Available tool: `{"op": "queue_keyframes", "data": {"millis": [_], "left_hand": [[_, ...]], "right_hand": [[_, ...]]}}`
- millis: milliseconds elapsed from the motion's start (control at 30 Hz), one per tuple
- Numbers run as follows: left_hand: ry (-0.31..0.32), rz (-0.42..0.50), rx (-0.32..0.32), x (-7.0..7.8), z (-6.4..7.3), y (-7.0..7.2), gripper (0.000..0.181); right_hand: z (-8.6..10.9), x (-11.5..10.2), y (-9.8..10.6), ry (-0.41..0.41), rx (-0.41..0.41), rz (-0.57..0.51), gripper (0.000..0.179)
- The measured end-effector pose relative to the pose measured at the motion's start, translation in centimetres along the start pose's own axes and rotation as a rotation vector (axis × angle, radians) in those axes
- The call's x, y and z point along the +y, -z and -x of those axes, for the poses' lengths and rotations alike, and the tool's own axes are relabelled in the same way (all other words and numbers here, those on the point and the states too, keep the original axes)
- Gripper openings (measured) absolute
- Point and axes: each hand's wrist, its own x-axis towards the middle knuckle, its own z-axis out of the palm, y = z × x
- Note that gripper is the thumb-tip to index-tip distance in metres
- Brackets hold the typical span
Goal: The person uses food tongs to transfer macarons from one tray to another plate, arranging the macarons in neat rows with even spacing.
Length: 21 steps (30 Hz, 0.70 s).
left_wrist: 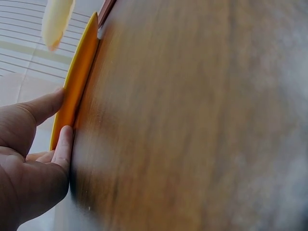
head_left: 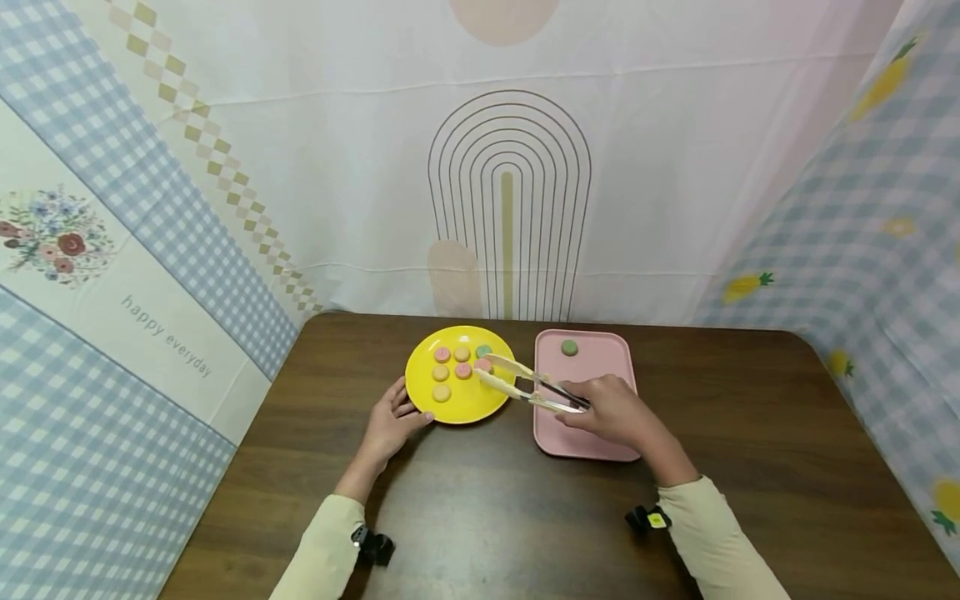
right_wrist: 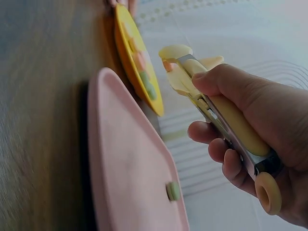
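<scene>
My right hand (head_left: 611, 408) grips a pair of tongs (right_wrist: 236, 120) with cream tips and metal arms. The tips reach over the yellow plate (head_left: 468, 411), with a pink macaron (head_left: 483, 365) between them. On that plate lie several small macarons: pink (head_left: 442, 354), cream (head_left: 442, 392) and one blue-green (head_left: 483, 351). My left hand (head_left: 392, 423) holds the plate's left rim, thumb at the upper edge and fingers (left_wrist: 63, 147) against the underside. To the right, a pink tray (head_left: 551, 433) bears one green macaron (head_left: 569, 347) near its far edge.
Both dishes stand on a dark wooden table (head_left: 465, 517), the tray just right of the plate. A pale cloth (head_left: 360, 183) with printed arches hangs behind the table's far edge. Checked cloths hang at the left and right sides.
</scene>
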Motion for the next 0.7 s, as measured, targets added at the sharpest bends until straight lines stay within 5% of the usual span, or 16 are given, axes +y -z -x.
{"op": "queue_keyframes", "data": {"millis": [467, 700], "left_hand": [[-0.013, -0.002, 0.003, 0.2, -0.1, 0.0, 0.092], [-0.008, 0.004, -0.002, 0.2, 0.0, 0.1, 0.092]], "right_hand": [[-1.6, -1.5, -2.2, 0.096, -0.075, 0.004, 0.012], [-1.6, -1.7, -2.4, 0.063, -0.112, -0.016, 0.01]]}}
